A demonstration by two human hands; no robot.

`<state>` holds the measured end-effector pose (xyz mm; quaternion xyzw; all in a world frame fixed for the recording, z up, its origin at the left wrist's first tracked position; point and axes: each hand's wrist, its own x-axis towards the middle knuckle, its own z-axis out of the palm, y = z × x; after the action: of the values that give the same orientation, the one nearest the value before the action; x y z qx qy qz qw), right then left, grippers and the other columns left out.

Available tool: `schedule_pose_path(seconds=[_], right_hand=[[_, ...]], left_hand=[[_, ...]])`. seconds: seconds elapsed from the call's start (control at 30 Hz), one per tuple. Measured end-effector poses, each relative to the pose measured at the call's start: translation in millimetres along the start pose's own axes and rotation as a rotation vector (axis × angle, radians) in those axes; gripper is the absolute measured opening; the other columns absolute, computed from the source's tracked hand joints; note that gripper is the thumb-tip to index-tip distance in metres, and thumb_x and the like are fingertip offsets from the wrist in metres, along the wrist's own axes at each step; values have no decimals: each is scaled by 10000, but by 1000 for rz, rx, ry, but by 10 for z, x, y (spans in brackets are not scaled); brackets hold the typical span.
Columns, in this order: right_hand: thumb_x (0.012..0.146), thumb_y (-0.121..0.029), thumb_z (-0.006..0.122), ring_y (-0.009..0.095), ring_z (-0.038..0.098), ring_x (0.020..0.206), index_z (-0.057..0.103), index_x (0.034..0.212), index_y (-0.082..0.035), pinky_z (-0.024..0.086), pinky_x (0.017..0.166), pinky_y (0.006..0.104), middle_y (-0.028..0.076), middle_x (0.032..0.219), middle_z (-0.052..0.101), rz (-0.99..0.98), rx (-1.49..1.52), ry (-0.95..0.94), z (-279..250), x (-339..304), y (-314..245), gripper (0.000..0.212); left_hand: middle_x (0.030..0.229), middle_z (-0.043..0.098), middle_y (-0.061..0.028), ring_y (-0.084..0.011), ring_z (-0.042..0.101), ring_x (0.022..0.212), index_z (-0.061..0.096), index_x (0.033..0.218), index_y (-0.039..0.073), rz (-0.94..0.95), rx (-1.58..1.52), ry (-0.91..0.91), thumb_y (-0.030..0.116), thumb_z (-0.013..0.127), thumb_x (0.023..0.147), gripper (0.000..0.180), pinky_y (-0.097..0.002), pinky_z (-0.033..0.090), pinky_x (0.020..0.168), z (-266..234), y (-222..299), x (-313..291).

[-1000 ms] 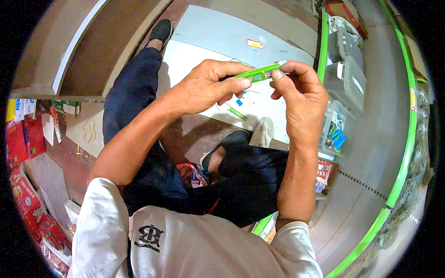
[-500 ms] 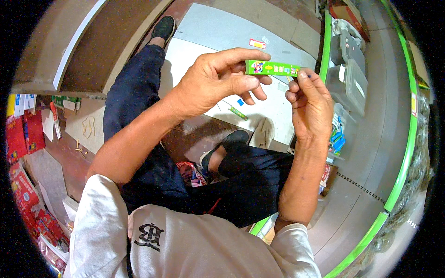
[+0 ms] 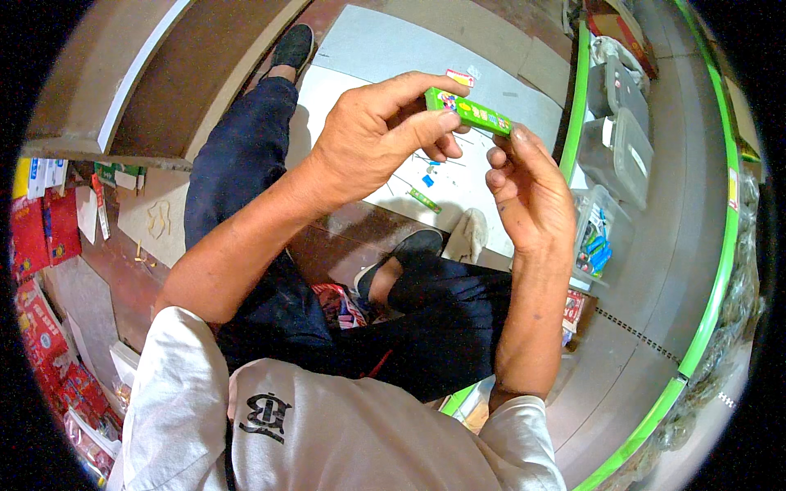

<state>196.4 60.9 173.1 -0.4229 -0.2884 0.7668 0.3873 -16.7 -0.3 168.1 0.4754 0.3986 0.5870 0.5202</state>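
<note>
In the head view, a slim green printed box (image 3: 477,116) slants down rightward along its long axis. The left hand (image 3: 364,135) pinches its left end; the right hand (image 3: 536,196), half curled, meets its right end, grip unclear. Right of the box, a clear plastic bin (image 3: 620,229) holds blue packets (image 3: 599,255).
</note>
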Motion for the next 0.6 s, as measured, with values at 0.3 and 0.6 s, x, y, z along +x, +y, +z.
schedule_pose_path(seconds=[0.3, 0.6], right_hand=[[916, -152, 711, 156, 630, 818, 621, 1169, -22, 512, 646, 283, 60, 1007, 663, -30, -94, 38, 95, -58, 11, 298], [905, -138, 716, 153, 630, 783, 636, 1162, -12, 503, 624, 274, 73, 977, 681, -131, -11, -37, 115, -77, -21, 297]], left_hand=[[960, 709, -108, -147, 711, 838, 623, 1266, -21, 1, 106, 32, 106, 631, 988, 306, -259, 593, 717, -3, -40, -6], [984, 703, -166, -220, 725, 840, 602, 1218, -58, 5, -42, 182, 94, 617, 988, 276, -330, 617, 733, 126, 76, -37]])
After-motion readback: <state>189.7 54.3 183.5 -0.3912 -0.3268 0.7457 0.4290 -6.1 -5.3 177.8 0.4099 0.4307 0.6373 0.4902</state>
